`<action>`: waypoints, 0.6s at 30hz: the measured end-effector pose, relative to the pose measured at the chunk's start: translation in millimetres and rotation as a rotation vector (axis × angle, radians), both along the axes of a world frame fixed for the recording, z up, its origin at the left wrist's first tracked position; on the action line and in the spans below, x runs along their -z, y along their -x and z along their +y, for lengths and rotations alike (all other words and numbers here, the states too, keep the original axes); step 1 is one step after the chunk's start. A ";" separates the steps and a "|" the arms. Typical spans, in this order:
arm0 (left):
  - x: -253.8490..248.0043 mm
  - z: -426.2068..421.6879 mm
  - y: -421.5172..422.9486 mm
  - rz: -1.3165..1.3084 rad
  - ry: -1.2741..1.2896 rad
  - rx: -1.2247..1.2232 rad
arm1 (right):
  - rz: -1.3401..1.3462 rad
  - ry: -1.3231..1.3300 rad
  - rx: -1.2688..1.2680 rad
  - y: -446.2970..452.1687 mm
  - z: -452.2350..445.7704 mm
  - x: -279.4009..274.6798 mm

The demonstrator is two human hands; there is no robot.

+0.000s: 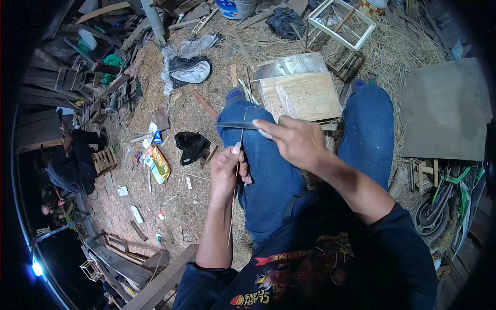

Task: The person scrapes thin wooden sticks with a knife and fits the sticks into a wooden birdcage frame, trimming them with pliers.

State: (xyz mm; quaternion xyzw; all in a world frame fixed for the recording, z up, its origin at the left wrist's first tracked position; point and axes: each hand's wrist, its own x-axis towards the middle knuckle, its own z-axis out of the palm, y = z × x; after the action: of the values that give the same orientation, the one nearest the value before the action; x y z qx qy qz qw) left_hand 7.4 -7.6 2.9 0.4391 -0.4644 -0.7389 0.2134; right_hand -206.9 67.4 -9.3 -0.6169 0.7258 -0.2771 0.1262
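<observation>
So the left hand (230, 168) is pinching a thin stick (242, 136) running roughly 12-to-6 o'clock; the right hand (294, 139) is gripping a knife (235, 125), blade pointing toward 9, crossing the stick's 12 o'clock end.

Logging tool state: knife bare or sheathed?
Bare: the knife sticks out uncovered from the right hand, crossing the strip in the left hand.

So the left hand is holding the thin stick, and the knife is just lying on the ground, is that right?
Not quite: the knife is in the right hand. The head view shows it there, its blade crossing the thin stick. And yes, the left hand is holding that stick.
</observation>
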 end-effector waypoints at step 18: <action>-2.9 11.1 8.3 -0.078 0.111 -0.034 | 0.042 -0.033 0.047 14.4 -8.5 7.1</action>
State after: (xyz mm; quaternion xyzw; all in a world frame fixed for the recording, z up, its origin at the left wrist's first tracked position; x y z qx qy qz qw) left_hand -0.9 3.5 5.8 0.4629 -0.5051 -0.6905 0.2320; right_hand -221.3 58.9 -16.4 -0.6032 0.7470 -0.2548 0.1146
